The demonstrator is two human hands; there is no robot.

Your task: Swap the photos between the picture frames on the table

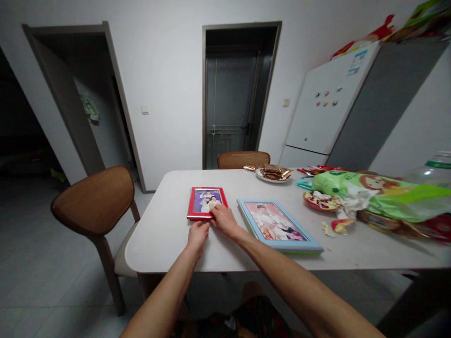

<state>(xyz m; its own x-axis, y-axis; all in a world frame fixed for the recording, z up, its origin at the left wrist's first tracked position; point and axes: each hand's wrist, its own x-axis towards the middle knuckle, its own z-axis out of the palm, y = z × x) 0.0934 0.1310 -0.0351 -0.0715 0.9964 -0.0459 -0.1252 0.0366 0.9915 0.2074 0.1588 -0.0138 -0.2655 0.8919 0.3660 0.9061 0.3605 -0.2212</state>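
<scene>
Holding gold-wrapped packets (276, 171) in a heap, a white plate (267, 179) is sitting on the pale surface (160, 239) at two o'clock from the red photo frame (204, 201), with one packet lying just outside its rim. Farther off toward three o'clock, a green printed bag (380, 192) is sprawling across the clutter, its contents hiding from view. Behind the bag, a clear container (428, 170) with a green band around its neck is standing, and what it is holding cannot be told. A cut fruit half (321, 202) is showing red seeds inside its rind at three o'clock, with crumpled white tissue (355, 204) lying beside it.

The red photo frame is lying flat and face up on the left part of the surface, its glossy border surrounding a picture of figures in white against purple. A light blue frame (276, 220) is lying at four o'clock from it, near but apart, displaying a mostly pink picture.

At the red frame's five o'clock corner, the right hand (223, 218) is resting its bent fingers over the border and picture; whether it is gripping, I cannot tell. At six o'clock, the left hand (198, 234) is keeping its fingers partly curled close to the near edge; whether they are touching it is unclear.
</scene>
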